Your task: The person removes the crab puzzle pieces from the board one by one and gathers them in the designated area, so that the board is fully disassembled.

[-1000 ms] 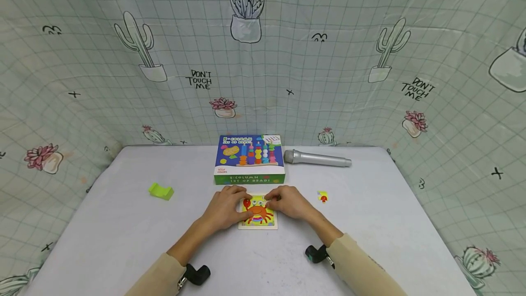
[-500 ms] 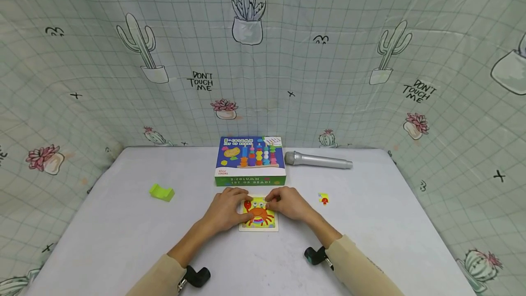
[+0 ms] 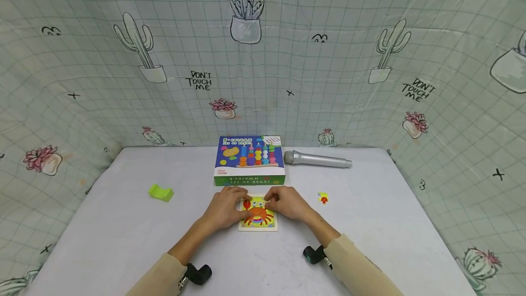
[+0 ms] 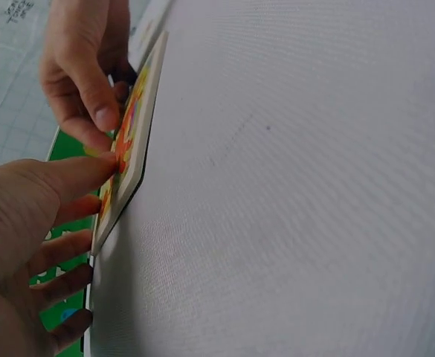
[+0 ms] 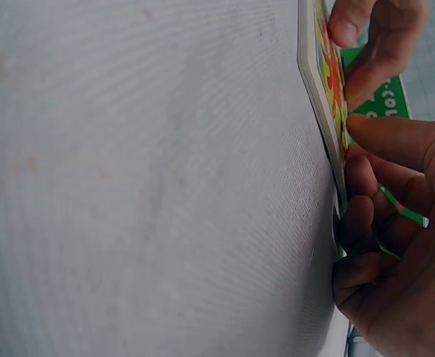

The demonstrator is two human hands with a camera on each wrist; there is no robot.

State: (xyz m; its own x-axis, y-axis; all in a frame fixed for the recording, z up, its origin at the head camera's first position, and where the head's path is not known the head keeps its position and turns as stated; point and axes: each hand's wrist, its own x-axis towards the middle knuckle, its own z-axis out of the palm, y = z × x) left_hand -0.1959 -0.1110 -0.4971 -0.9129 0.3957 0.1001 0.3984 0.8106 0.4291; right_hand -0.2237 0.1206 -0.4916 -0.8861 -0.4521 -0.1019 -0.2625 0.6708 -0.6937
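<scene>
A square crab puzzle (image 3: 258,217) in a pale wooden frame lies flat on the white table, centre front. My left hand (image 3: 225,205) rests at its left side, thumb on the crab picture and forefinger near the upper left corner; the other fingers spread loosely beside the frame in the left wrist view. My right hand (image 3: 286,202) is at the upper right corner, thumb and forefinger pinching what looks like a yellow puzzle piece (image 5: 345,134), mostly hidden by the fingers. Its other fingers are curled. A loose puzzle piece (image 3: 323,198), yellow with red, lies to the right.
Behind the puzzle stands a blue and green bead-set box (image 3: 249,180). To its right lies a silver microphone (image 3: 318,159). A lime green block (image 3: 160,192) lies on the left of the table. A patterned cloth hangs behind the table.
The hands and the puzzle stay almost in place. Only the camera's view shifts slightly.
</scene>
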